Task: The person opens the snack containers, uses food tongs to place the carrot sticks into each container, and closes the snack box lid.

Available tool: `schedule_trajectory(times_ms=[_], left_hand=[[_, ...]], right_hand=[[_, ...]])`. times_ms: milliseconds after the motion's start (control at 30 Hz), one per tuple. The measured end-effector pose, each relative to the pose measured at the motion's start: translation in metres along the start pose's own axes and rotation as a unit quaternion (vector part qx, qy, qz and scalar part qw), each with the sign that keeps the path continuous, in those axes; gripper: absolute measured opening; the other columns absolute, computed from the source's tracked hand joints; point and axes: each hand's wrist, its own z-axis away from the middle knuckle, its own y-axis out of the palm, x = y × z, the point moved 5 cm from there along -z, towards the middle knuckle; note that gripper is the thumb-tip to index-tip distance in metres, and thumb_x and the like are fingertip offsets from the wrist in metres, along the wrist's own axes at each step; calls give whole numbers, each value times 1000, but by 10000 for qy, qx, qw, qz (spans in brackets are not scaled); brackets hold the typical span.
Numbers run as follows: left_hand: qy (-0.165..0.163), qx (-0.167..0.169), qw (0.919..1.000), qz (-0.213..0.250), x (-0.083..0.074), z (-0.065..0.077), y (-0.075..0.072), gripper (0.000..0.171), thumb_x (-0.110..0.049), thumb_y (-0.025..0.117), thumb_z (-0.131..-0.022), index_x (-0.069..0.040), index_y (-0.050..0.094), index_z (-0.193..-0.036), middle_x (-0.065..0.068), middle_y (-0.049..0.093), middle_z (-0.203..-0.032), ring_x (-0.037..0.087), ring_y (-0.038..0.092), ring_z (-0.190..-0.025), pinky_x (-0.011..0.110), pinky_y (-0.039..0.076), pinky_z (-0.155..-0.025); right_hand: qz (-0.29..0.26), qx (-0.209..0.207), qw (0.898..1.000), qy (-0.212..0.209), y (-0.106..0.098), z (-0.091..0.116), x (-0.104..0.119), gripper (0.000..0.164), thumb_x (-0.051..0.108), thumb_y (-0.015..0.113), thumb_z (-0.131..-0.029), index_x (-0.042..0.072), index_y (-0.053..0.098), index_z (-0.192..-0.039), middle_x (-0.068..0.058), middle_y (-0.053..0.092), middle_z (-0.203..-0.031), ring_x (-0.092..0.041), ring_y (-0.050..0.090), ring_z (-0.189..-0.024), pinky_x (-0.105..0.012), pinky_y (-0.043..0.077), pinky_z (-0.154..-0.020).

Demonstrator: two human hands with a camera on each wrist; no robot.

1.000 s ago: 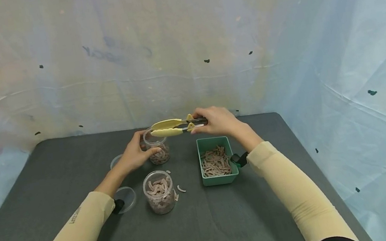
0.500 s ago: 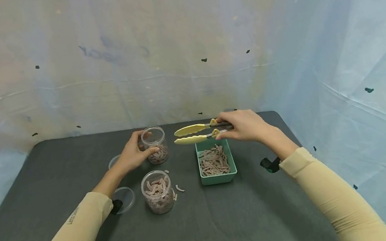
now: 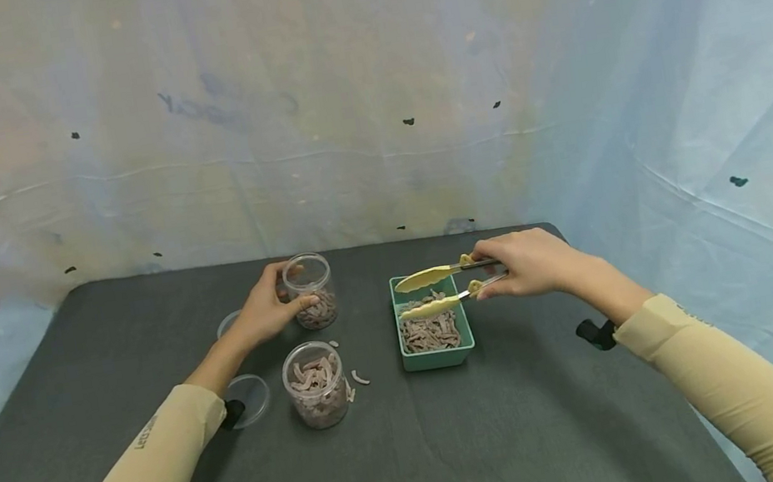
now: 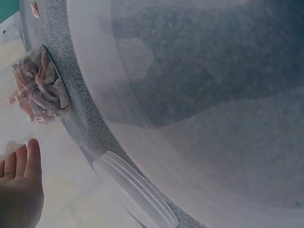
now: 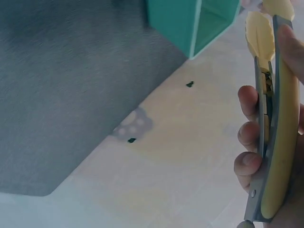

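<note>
In the head view my right hand (image 3: 530,262) grips a pair of yellow-tipped tongs (image 3: 430,277). Their two tips are spread apart above a green tub (image 3: 439,359) of greyish-brown strips (image 3: 431,333), with nothing seen between them. The right wrist view shows fingers and thumb around the tongs' metal arms (image 5: 280,128). My left hand (image 3: 264,307) holds a clear jar (image 3: 308,274) at the back, thumb on its near side; strips fill its lower part. Nearer stands a second clear jar (image 3: 320,407), filled with strips close to its rim.
Two clear lids lie left of the jars: one lid (image 3: 252,399) by the left wrist, another lid (image 3: 227,323) partly hidden behind the left hand. Stray strips (image 3: 360,377) lie beside the near jar. The dark table (image 3: 420,455) ends at a hanging sheet (image 3: 336,114).
My right hand has moved the tongs rightward and down, from over the back jar to over the green tub, and the tips have spread. The left hand stays at its jar.
</note>
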Motion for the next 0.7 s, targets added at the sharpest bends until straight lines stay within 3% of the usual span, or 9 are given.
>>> schedule_trajectory(times_ms=[433, 700], left_hand=[[-34, -21, 10000, -5, -1, 1, 1, 80, -33, 77, -97, -4, 31, -155, 21, 42, -156, 51, 50, -135, 63, 49, -103], [9, -43, 10000, -40, -3, 2, 2, 80, -32, 77, -97, -3, 30, -156, 22, 44, -155, 50, 52, -133, 62, 50, -101]], right_hand=[[221, 940, 9951, -209, 20, -8, 5, 64, 56, 82, -86, 11, 65, -129, -3, 71, -107, -16, 66, -86, -42, 56, -72], [278, 1453, 9890, -16, 32, -16, 8, 76, 59, 79, -87, 9, 59, -139, -9, 68, -125, -22, 69, -101, -48, 58, -84]])
